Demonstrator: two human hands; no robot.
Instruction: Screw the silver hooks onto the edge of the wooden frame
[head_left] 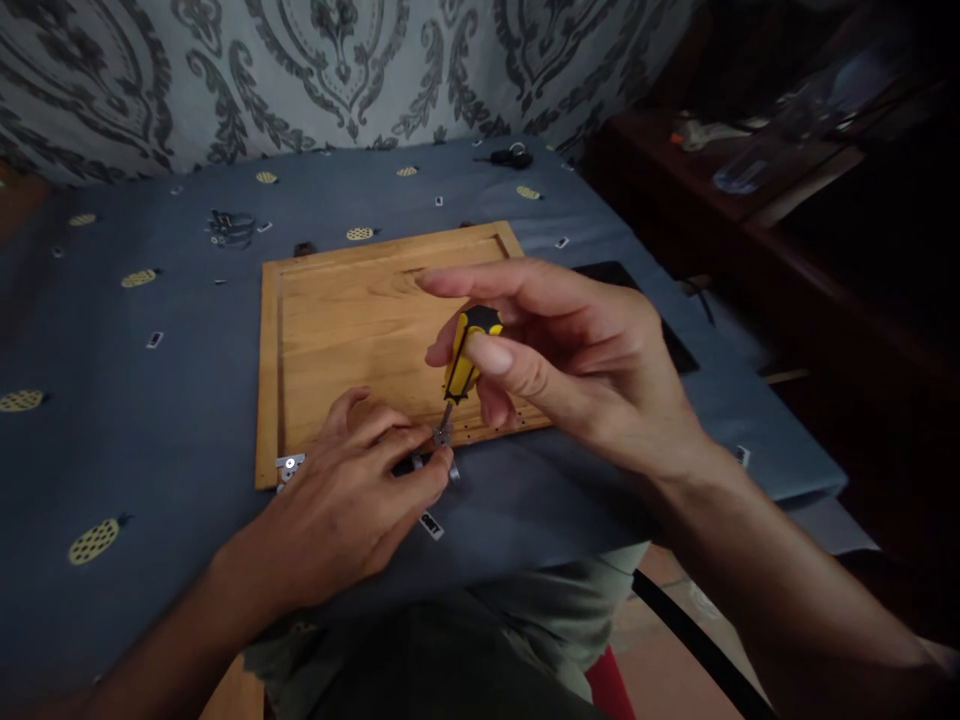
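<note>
In the head view, which is the only one, a framed wooden panel (352, 340), like a small cabinet door, lies flat on the blue tablecloth (187, 400) with its near edge toward the person. At this near edge, about the middle, there is a small metal hinge (442, 436), and the shaft of a yellow-and-black screwdriver (459, 374) comes down to it, with the handle tilted a little to the right. The right hand (589, 350) holds the handle between the thumb and the fingers behind it, while the index finger is stretched out, away from the handle. The left hand (367, 490) rests low over the edge; its index finger and thumb are at two sides of the hinge, but I cannot tell whether they really pinch it or only steady it. A second metal hinge (290, 464) sits at the near left corner, with a screw head visible. In my judgement, the step in hand is the turning of a screw in the middle hinge; whether it is tightened or loosened, I cannot say. The next move calls for the tip well seated in the screw, the shaft more upright, a fresh turn of the handle, and the hinge kept from sliding.
</note>
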